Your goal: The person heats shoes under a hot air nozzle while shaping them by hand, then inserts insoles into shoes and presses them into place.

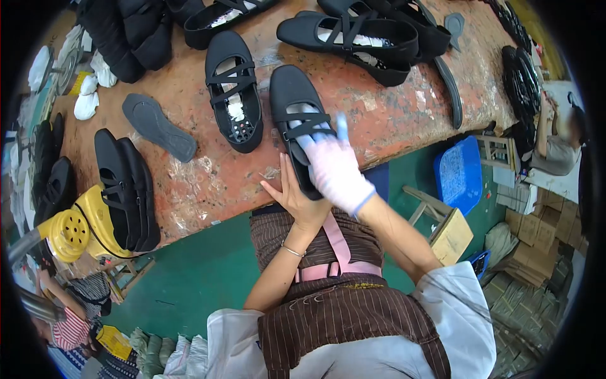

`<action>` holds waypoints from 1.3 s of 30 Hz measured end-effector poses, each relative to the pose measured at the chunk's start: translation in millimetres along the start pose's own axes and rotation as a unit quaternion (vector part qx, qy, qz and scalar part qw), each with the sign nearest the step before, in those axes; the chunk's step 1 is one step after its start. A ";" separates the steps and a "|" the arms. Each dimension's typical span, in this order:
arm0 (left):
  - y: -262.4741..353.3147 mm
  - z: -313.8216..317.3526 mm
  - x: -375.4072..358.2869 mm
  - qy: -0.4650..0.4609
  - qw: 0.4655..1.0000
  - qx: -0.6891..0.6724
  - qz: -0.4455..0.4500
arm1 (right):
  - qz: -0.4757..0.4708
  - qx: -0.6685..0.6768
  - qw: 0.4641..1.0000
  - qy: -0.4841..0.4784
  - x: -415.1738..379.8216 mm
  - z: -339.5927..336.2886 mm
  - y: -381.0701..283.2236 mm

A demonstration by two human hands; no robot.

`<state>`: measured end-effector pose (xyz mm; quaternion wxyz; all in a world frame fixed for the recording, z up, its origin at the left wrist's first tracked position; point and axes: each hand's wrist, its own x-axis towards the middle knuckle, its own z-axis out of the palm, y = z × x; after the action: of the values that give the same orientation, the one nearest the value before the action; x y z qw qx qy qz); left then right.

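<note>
A black strappy flat shoe (292, 83) is at the table's near edge, its toe pointing away from me. My left hand (302, 205), bare with a bracelet at the wrist, cups the heel end from below and the left, fingers along its side. My right hand (336, 169) wears a pale glove with bluish fingertips. Its stretched fingers reach into the shoe opening by the crossed straps, and one finger sticks out to the right. Whatever the fingertips touch inside is hidden. Left of it stands a similar black shoe (222, 50), pale material showing inside.
Black insoles (159, 127) (449, 95) lie on the worn reddish table (372, 126). More black shoes (309, 30) fill the far side, and others (120, 183) stand by a yellow lamp-like device (68, 234). A blue crate (457, 174) and wooden stool (451, 237) are right. Other people work nearby.
</note>
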<state>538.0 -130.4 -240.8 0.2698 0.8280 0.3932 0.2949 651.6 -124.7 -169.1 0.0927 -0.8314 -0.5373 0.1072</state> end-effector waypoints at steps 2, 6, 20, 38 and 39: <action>-6.6 4.1 -0.4 0.008 0.999 0.032 0.025 | 0.034 -0.069 0.997 0.004 -22.6 5.1 -11.7; -1.4 -0.7 4.2 0.002 1.000 -0.011 0.014 | 0.041 -0.018 0.998 -0.054 1.5 0.5 -9.8; 1.8 -2.4 6.5 0.006 0.999 -0.026 0.017 | 0.050 -0.029 0.973 -0.224 50.0 -19.6 -6.3; 4.6 -0.2 7.3 0.005 1.000 -0.006 0.027 | 0.035 0.021 0.979 -0.201 24.1 -33.8 -10.1; 4.5 0.6 6.9 0.006 1.000 -0.014 0.022 | 0.036 0.019 0.967 -0.252 42.7 -38.7 -4.7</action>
<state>544.2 -127.4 -236.3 0.2719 0.8309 0.3723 0.3116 675.4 -85.4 -134.1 -0.0341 -0.7943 -0.5113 0.3264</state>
